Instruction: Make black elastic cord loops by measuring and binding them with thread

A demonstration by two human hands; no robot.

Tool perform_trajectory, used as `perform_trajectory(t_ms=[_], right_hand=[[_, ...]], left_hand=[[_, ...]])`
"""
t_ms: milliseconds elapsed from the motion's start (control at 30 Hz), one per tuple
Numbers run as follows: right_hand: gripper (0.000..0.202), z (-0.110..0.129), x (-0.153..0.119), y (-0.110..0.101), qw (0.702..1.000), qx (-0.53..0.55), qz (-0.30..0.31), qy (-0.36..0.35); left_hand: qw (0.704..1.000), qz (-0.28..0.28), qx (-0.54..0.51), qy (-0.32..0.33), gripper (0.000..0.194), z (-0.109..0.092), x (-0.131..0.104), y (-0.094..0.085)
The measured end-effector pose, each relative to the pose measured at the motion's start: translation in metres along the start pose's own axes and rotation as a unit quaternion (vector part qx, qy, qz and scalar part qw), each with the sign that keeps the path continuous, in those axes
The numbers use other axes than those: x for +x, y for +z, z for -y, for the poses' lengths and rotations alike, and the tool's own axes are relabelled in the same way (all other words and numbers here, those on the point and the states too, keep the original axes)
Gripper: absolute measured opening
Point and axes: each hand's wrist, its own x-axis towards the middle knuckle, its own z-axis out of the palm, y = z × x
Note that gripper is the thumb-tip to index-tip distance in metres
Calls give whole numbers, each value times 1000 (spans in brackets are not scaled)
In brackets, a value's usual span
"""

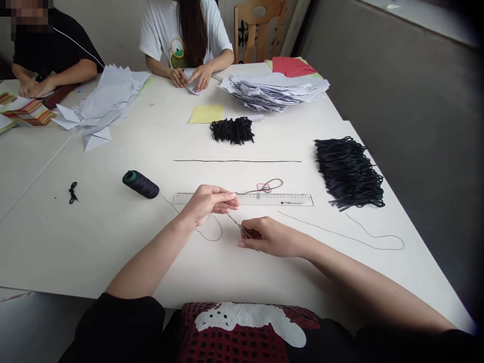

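Note:
My left hand is closed in a pinch above the clear ruler. A black cord runs from its fingertips to a loop lying over the ruler's upper edge. In my right hand is a small pair of metal scissors, the tips pointing up-left toward the space just below my left fingers. Their blades are too small to tell apart. Thin thread curls under my left hand from a dark spool lying on its side. Another loose thread lies right of my right hand.
Bundles of black looped cords lie ahead and at right. A straight cord stretches beyond the ruler; a small black knot sits left. Paper stacks stand farther back. Two people work with paper across the white table.

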Motion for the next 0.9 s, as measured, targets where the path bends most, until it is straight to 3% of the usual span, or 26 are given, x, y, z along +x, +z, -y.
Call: perform_trajectory(t_ms=[133,333,433,500,533,600,667,700,900], right_hand=[[8,-4,-13,12,992,-124,-4,9],[27,-12,-28,37,951,-291,-90,-54],[24,-5,-31,22,938,-232,-226,-120],[34,0,-30,5,924,-169,-301,-163],[41,2,-28,-3,928,-133,-298,-181],[44,4,-25,-16,955,-40,-220,-195],[35,2,-21,-22,973,59,-153,-160],[35,-1,-21,-23,975,92,-154,-134],[48,-35,-38,-44,935,150,-321,-13]], left_hand=[[1000,-9,23,7,27,0,0,-1],[980,-64,161,94,29,2,-3,0],[953,-46,249,165,22,-1,-13,7],[937,-7,281,205,19,-6,-22,13],[931,8,290,221,19,-8,-27,16],[922,15,302,242,19,-12,-35,17],[918,-15,306,253,20,-14,-39,13],[919,-40,300,254,20,-15,-40,8],[935,-217,175,219,17,-6,-35,-48]])
